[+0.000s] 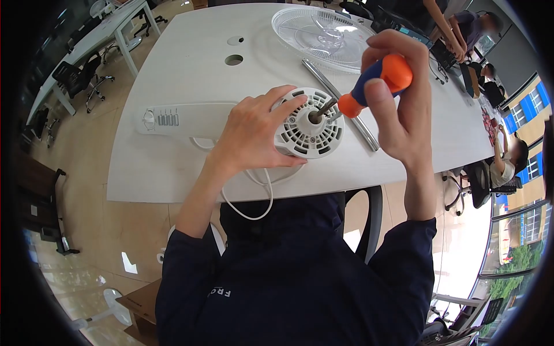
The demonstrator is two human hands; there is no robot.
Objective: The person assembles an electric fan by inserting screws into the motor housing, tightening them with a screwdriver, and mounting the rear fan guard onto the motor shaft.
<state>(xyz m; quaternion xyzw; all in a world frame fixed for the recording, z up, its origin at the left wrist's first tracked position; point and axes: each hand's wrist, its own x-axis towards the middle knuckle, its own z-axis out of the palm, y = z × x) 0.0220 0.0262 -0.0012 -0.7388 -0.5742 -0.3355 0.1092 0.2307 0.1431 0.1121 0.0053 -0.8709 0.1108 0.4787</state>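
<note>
My left hand [254, 130] is wrapped round the side of a white fan motor housing [311, 137], fingers over its top and thumb below. The housing's slotted round face, with a metal shaft in its middle, is turned up toward me. In my right hand [404, 109] is an orange and blue screwdriver [374, 83], its tip pointing left and down at the face near the shaft. I cannot tell if the tip touches a screw. A white control panel [179, 119] with a knob and several buttons lies to the left, and a white cord [270, 196] loops below my left hand.
A clear fan grille with blades [323, 37] lies at the back of the white table [190, 63]. Two metal tubes [360, 130] lie to the right of the housing. The table has a round hole [234, 60]. Other people stand and sit at the right.
</note>
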